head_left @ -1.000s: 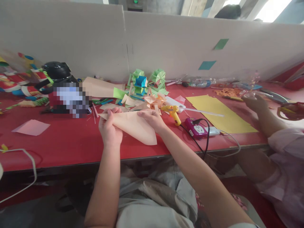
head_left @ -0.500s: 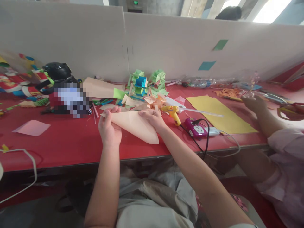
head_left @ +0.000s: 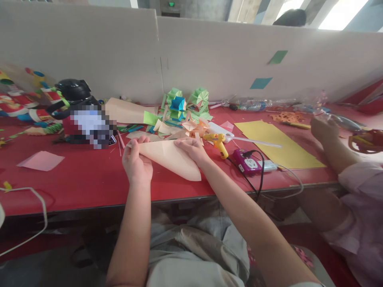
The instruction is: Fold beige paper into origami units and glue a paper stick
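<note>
Between my hands is a sheet of cream paper (head_left: 170,158), curled so that it narrows toward the left, over the front part of the red table (head_left: 98,179). My left hand (head_left: 137,161) grips its narrow left end between thumb and fingers. My right hand (head_left: 193,150) pinches the upper right edge, thumb on top and fingers partly hidden by the paper. Just right of that hand lies a yellow hot glue gun (head_left: 219,144) with a long clear glue stick. Orange folded paper pieces (head_left: 191,124) lie behind the sheet.
A purple power strip (head_left: 247,162) with cables sits near the front edge. Yellow paper (head_left: 275,143) lies to its right. Green paper lanterns (head_left: 199,99) stand by the partition. Pink paper (head_left: 41,160) lies at left. A co-worker's hand (head_left: 326,129) holds a plastic bottle.
My hands and the cream paper stay almost still, with the left hand shifting slightly left. The co-worker's hand has moved a little to the right.
</note>
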Demonstrator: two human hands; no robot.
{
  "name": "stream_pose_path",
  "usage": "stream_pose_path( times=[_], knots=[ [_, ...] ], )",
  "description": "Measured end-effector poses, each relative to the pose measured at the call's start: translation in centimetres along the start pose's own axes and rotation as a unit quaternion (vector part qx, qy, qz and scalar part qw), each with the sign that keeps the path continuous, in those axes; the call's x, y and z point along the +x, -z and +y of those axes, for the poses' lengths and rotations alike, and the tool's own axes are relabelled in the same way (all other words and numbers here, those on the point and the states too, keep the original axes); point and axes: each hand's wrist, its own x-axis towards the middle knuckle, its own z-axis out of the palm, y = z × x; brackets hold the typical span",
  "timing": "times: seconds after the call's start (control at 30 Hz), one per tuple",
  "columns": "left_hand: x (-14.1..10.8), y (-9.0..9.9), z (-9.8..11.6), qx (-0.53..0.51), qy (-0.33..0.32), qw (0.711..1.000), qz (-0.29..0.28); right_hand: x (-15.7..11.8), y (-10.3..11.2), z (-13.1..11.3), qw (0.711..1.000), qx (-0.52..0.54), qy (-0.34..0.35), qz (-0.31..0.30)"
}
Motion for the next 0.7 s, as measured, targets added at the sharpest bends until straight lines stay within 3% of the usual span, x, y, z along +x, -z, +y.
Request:
stream_pose_path(
  times=[0.33, 0.7],
  knots=[
    [-0.06, 0.37, 0.56, -0.032, 0.023, 0.999, -0.034, 0.46, 0.43, 0.53, 0.998, -0.047, 0.043, 0.002],
    [0.02, 0.52, 0.35, 0.031, -0.025, 0.999, 0.005, 0.39, 0.42, 0.47, 0.996, -0.056, 0.074, -0.001]
  ],
)
